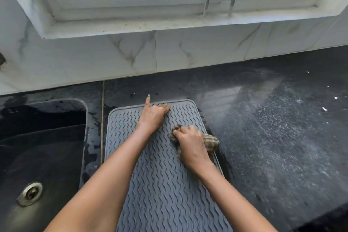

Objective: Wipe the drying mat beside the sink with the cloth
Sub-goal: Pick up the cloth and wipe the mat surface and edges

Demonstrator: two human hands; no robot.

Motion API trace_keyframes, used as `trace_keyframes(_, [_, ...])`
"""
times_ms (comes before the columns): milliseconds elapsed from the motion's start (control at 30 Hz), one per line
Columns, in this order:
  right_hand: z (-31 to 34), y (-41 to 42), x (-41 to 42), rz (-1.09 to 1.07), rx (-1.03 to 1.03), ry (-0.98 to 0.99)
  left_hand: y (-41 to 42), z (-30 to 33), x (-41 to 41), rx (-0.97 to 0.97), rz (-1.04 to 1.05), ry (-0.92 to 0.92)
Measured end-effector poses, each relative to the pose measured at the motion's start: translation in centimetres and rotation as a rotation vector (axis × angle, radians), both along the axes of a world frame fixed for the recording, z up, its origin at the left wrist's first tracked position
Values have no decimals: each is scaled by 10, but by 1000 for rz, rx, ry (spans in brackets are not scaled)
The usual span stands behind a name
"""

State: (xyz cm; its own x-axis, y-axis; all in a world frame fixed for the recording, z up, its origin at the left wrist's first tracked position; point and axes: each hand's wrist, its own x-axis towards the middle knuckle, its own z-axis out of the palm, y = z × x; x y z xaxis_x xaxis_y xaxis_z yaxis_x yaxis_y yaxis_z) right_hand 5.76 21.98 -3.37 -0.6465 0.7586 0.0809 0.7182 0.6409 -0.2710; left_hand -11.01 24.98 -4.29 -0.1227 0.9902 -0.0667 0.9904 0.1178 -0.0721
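Note:
A grey drying mat (163,181) with a wavy ridged surface lies on the black counter, just right of the sink. My right hand (190,143) is shut on a bunched brown checked cloth (211,142) and presses it onto the mat's right side near the far end. My left hand (153,115) rests on the mat's far edge with fingers apart, the index finger pointing away, holding nothing. Both forearms cross over the mat and hide parts of it.
A black sink (43,149) with a metal drain (30,193) lies at the left. The speckled black counter (273,128) stretches to the right, dusty with small white flecks. A marble-tiled wall (169,52) and a window sill stand behind.

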Motion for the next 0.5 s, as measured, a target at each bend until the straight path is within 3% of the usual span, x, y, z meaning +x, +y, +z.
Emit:
trace_keyframes(133, [14, -10, 14, 18, -75, -71, -1, 10, 13, -88, 30, -55])
trace_keyframes(267, [32, 21, -2, -92, -114, 15, -22, 9, 26, -1, 25, -236])
trace_keyframes(333, [31, 23, -11, -71, -123, -52, -38, 4, 32, 13, 30, -291])
trace_keyframes(500, [21, 2, -5, -59, -95, -128, -48, -4, 36, -91, 28, -197])
